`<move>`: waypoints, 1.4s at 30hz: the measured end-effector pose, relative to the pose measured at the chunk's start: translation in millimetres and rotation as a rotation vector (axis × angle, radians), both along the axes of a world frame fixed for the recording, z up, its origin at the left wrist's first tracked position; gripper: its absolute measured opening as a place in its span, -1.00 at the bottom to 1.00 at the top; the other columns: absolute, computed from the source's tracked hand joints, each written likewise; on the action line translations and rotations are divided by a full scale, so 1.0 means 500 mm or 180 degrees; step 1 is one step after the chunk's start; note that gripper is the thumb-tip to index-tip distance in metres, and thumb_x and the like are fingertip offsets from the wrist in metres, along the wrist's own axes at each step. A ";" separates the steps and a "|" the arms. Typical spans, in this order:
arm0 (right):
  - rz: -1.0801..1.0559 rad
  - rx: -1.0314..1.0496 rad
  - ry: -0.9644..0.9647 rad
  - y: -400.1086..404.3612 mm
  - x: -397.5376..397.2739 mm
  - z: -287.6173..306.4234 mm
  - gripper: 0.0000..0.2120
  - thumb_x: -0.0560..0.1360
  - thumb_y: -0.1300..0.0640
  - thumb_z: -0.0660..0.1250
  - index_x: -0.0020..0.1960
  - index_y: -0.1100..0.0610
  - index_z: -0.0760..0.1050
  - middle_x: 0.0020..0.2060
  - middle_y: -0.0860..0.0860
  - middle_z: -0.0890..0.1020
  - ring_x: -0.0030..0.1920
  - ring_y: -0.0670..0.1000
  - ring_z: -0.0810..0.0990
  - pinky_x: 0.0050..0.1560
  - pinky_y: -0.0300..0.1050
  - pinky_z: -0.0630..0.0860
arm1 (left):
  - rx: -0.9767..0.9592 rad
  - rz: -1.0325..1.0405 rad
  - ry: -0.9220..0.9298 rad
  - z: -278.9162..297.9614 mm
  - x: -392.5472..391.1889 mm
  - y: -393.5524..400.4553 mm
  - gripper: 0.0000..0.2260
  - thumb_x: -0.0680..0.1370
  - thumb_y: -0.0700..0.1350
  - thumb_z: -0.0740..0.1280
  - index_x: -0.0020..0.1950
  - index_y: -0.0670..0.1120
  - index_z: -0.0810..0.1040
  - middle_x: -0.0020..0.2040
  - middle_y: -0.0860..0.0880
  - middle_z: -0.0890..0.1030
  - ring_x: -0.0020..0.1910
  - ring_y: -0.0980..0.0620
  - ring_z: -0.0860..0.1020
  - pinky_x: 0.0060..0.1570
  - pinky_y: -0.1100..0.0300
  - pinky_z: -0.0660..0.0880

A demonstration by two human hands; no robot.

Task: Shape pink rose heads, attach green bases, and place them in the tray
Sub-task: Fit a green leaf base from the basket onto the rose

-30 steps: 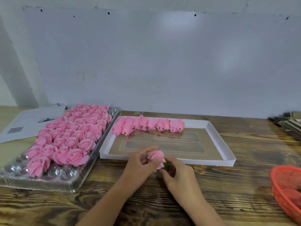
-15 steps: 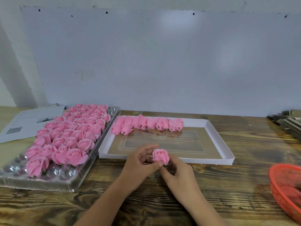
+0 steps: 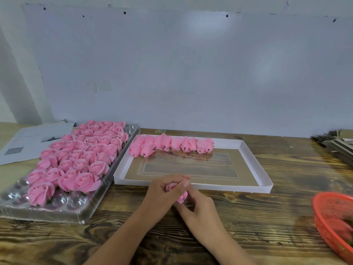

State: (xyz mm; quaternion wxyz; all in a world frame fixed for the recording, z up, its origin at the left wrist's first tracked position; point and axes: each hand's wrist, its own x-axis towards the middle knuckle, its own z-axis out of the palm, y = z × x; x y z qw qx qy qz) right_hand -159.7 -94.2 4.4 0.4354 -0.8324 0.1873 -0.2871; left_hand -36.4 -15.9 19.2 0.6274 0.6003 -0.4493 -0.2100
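just before the white tray's (image 3: 191,186) near edge, both hands' fingers (image 3: 183,183) grasp one pink rose head (image 3: 182,197).

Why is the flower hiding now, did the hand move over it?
Yes. The left hand has closed over the rose, toward the white tray.

Pink rose heads (image 3: 80,161), red basket (image 3: 333,217)

No legible text anywhere.
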 end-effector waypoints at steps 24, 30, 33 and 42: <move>0.0026 -0.0134 0.0024 -0.002 0.000 -0.005 -0.76 0.54 0.11 0.39 0.09 -0.24 0.55 -0.09 -0.33 0.66 -0.07 -0.24 0.65 -0.09 -0.43 0.50 | 0.0147 0.0046 -0.0531 0.006 -0.004 0.004 -0.84 0.43 0.25 0.36 -0.05 0.36 0.69 0.16 0.30 0.65 0.21 0.24 0.59 0.19 0.41 0.47; -0.0088 -0.0005 -0.0016 -0.005 -0.002 -0.010 -0.74 0.52 0.17 0.41 0.07 -0.19 0.58 -0.12 -0.34 0.67 -0.09 -0.25 0.64 -0.13 -0.42 0.49 | 0.0422 -0.0016 -0.0648 -0.005 0.006 0.003 -0.79 0.53 -0.02 0.49 0.13 0.22 0.63 0.12 0.28 0.66 0.18 0.30 0.58 0.10 0.50 0.43; -0.0111 0.0119 -0.0073 -0.007 -0.003 -0.009 -0.79 0.53 0.15 0.41 0.14 -0.06 0.63 -0.13 -0.30 0.68 -0.11 -0.22 0.65 -0.15 -0.40 0.50 | 0.0447 0.0044 -0.0651 0.001 0.003 0.006 -0.64 0.46 0.18 0.46 0.24 0.28 0.52 0.15 0.19 0.62 0.16 0.29 0.57 0.05 0.45 0.49; -0.0025 0.0114 0.0022 -0.002 -0.002 -0.007 -0.87 0.53 0.11 0.41 0.05 -0.06 0.63 -0.21 -0.18 0.69 -0.16 -0.16 0.66 -0.17 -0.26 0.56 | 0.0458 0.0081 -0.0983 -0.001 0.005 0.008 -0.73 0.54 0.27 0.30 0.21 0.28 0.58 0.21 0.33 0.58 0.24 0.35 0.51 0.17 0.52 0.39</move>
